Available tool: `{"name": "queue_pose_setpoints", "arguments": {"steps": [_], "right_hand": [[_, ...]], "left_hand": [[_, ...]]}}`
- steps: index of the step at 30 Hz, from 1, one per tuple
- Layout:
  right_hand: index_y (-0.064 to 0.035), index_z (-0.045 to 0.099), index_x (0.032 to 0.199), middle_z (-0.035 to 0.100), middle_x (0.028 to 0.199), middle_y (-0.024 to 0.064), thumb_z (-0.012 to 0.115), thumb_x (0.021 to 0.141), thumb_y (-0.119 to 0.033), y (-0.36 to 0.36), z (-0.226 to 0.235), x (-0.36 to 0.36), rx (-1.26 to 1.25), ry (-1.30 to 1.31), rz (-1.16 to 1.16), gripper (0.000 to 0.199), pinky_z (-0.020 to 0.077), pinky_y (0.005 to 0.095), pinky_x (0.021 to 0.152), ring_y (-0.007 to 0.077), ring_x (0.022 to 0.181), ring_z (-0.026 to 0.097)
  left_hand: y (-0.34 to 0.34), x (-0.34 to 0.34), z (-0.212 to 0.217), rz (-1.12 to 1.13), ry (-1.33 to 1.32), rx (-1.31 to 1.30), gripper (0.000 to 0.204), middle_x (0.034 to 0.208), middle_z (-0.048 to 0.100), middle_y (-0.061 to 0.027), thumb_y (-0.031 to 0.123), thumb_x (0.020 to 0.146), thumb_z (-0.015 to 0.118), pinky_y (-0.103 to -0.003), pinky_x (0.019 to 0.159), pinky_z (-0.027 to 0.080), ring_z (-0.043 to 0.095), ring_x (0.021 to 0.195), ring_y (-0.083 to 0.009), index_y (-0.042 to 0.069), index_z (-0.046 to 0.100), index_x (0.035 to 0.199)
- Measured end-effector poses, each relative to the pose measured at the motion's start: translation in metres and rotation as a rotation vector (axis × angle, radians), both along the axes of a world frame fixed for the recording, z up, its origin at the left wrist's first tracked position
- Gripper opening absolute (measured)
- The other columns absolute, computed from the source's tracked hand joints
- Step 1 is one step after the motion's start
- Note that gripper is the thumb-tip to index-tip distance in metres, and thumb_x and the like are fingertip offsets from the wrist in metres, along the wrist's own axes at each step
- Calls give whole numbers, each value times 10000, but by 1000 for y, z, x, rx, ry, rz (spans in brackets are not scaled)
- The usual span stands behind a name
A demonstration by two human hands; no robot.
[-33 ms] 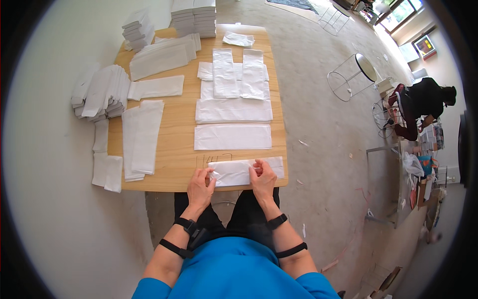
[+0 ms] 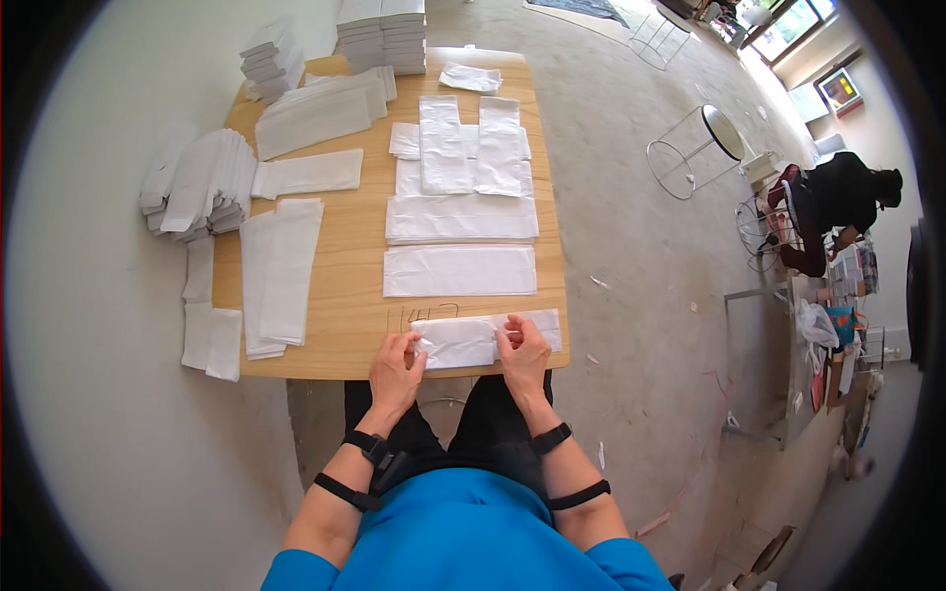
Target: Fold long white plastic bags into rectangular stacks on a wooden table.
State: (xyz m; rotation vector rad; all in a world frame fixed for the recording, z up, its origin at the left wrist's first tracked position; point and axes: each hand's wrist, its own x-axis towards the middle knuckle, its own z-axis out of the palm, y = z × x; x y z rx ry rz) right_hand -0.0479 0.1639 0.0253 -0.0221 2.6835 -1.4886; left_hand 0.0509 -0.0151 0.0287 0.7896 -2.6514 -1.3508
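Note:
A folded white strip (image 2: pixel 461 345) lies along the near edge of the wooden table (image 2: pixel 345 335); I cannot tell whether it is paper or cloth. At its left end, my left hand (image 2: pixel 396 376) pinches the edge between thumb and fingers. My right hand (image 2: pixel 525 357) is closed in a pinch on the strip's right part, where a layer ends over a longer piece beneath. Just beyond lie a flat white strip (image 2: pixel 459 271) and a stack of wider ones (image 2: pixel 461 219), with two upright strips (image 2: pixel 443 148) across the stack.
On the left are loose white strips (image 2: pixel 286 276) and a thick pile (image 2: pixel 207 182) against the wall. Taller stacks (image 2: pixel 382 34) stand at the far end. To the right, a round stool (image 2: pixel 724 133) and a seated person (image 2: pixel 838 202) by a cluttered side table (image 2: pixel 803 369).
My right hand has shifted very slightly to the right. The strip and my left hand look almost the same.

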Motion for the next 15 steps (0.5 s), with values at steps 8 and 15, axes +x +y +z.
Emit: {"name": "queue_pose_setpoints", "arguments": {"steps": [8,15], "right_hand": [[-9,660,935,650,812,96,664,811,-27,8,20,-3,54,190,127,125,470,283,556,157,636,614],[-29,635,886,631,813,118,671,809,-68,-51,25,-24,-75,163,279,94,489,367,647,280,724,624]], "left_hand": [[-3,-3,2,161,43,125,161,793,558,-82,138,845,645,-315,611,460,542,626,-200,28,586,947],[-4,-19,21,85,249,-9,64,796,564,-97,75,867,603,-309,573,436,528,603,-183,24,604,906]]}}
